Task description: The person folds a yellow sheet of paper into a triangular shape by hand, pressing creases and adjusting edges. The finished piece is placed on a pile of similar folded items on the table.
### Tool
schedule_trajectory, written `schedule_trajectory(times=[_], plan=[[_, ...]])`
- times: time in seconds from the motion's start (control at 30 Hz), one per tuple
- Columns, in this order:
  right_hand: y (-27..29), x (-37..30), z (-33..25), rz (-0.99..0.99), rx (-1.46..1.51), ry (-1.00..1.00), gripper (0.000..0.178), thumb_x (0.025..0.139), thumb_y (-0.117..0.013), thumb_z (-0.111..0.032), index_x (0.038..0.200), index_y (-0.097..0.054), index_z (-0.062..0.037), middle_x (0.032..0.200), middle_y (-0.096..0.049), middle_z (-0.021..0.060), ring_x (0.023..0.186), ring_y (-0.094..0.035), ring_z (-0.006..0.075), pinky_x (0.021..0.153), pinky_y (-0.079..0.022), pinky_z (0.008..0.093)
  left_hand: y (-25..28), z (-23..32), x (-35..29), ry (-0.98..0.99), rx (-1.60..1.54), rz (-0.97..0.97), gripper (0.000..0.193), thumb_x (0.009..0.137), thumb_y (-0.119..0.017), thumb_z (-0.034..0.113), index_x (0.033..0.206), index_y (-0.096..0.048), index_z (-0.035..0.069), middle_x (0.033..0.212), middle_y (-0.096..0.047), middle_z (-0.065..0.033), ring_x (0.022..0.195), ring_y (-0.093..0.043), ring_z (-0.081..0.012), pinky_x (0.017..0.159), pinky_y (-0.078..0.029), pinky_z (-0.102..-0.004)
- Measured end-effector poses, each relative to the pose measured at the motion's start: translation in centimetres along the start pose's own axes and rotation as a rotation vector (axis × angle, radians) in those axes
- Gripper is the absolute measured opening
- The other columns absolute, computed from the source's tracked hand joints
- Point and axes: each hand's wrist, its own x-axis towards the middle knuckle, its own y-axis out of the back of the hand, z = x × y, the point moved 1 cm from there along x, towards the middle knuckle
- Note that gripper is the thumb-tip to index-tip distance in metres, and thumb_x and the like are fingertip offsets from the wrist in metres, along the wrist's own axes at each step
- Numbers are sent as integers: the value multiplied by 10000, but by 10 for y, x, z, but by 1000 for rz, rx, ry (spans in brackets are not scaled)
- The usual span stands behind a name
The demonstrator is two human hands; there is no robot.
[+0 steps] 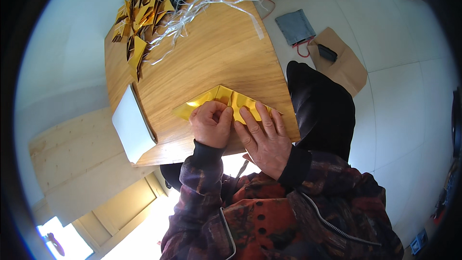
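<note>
Wooden table (pixel 231 53): its bare, grained top slants across the view, one corner near the person's body.
Heap of folded gold pieces (pixel 144 14): piled at the table's far left, edges jutting every way.
Plastic strips (pixel 197 5): pale and tangled, just beside the heap, some straying over bare wood.
Gold foil sheet (pixel 235 99): on the table's near part, shiny, its far edge rising to a peak, both hands on it.
White-topped flat thing (pixel 132 126): at the table's left edge.
Right hand (pixel 267 147): fingers spread apart, laid flat over the foil.
Left hand (pixel 211 123): fingers curled, thumb and forefinger together at the foil; whether any is pinched cannot be told.
</note>
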Motion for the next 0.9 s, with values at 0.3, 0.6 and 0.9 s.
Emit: schedule_trajectory(times=[0.3,0.6,0.9], plan=[[1,1,-1,49,5,1,471,894,-536,-196,1323,-481,-9,1437,-421,200,1352,-359,434,1128,-230,572,0,4,-1,3,13,-5,138,781,-712,117,700,-607,78,569,-564,-5,543,-547,-165,708,-427,-316],[-2,0,1,49,-37,4,721,751,-698,-305,1369,-453,-26,1502,-351,183,1387,-306,434,1118,-230,579,0,7,-1,-5,66,8,124,786,-708,128,722,-612,85,596,-570,-11,586,-557,-183,776,-408,-337],[-4,-1,0,21,-113,27,646,819,-637,-251,1382,-425,-18,1507,-353,157,1393,-307,411,1107,-239,594,0,9,-2,-14,99,22,116,795,-690,158,725,-615,103,624,-580,-6,612,-573,-204,823,-393,-368]])
